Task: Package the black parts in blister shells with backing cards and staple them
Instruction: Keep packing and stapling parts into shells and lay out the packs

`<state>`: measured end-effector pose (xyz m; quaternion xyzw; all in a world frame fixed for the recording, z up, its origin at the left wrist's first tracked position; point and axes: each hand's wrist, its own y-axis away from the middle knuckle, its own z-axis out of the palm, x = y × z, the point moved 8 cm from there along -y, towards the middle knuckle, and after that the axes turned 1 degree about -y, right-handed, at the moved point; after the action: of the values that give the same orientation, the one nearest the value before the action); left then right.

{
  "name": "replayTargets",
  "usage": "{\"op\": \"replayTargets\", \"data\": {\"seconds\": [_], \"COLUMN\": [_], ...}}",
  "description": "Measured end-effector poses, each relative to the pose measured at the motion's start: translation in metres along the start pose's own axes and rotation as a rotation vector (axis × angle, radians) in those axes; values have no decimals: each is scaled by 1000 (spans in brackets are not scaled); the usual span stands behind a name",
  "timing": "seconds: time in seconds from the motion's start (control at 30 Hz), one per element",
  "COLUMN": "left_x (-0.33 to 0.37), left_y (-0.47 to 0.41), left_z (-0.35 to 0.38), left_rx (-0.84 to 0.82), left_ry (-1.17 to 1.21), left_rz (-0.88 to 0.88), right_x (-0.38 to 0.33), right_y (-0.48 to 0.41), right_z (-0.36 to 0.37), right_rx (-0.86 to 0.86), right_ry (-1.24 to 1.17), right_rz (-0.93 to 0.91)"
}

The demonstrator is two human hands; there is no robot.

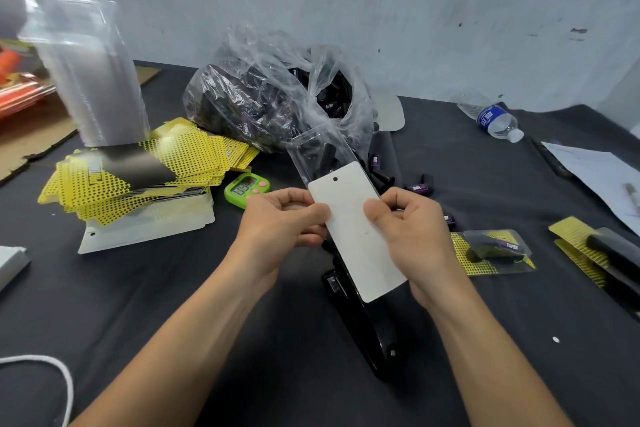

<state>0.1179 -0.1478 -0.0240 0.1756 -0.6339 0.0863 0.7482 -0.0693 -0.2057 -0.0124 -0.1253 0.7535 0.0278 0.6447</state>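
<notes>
Backing card (356,232), possibly shell behind, both hands gripping

White card back (356,236), yellow/blk dotted cards (138,177), green timer (246,189), blk stapler (363,333)

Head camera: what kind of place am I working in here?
Most likely a small hand-packing bench, not a home. A stack of clear blister shells, a pile of yellow backing cards and a bag of black parts crowd the black-covered table, with a black stapler below both hands.
</notes>
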Motion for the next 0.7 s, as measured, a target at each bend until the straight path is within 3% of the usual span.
{"op": "replayTargets", "data": {"seconds": [0.3,0.7], "left_x": [-3,-1], "left_y": [-2,-3], "left_z": [-8,-2], "left_rx": [92,-31], "left_ry": [-127,-91], "left_rz": [9,25], "right_x": [8,8], "right_y": [6,7], "right_z": [3,-6], "right_rx": [-24,0], "right_ry": [56,219], "right_rz": [17,-21]}}
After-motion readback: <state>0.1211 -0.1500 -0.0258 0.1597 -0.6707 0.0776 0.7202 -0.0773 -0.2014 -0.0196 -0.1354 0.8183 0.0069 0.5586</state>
